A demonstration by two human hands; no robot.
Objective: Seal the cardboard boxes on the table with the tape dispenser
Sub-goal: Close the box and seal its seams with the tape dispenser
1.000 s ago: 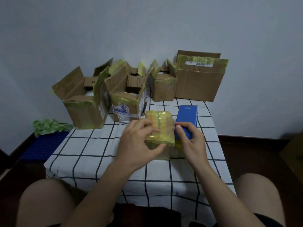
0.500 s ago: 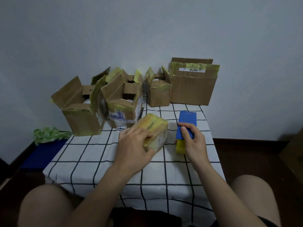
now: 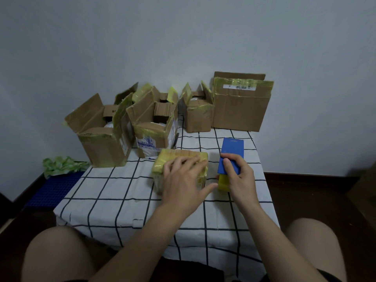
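Note:
A small box wrapped in yellow tape (image 3: 162,163) lies in the middle of the checked tablecloth (image 3: 114,188). My left hand (image 3: 183,178) lies on top of it, fingers spread over its top and thumb down its right side. To its right, my right hand (image 3: 238,176) grips the blue tape dispenser (image 3: 231,151), whose yellow tape roll (image 3: 222,183) shows under the hand. A gap separates the dispenser from the small box.
Several cardboard boxes stand along the table's far edge: a large one with open flaps (image 3: 101,135) at left, an open one (image 3: 156,127) beside it, a small one (image 3: 198,115), and a tall one (image 3: 241,106) against the wall. Crumpled green material (image 3: 61,165) lies on a blue mat (image 3: 53,190) at floor left.
My left hand has turned the small taped box round on the table to lie crosswise. My right hand with the dispenser has drawn away from the box to the right.

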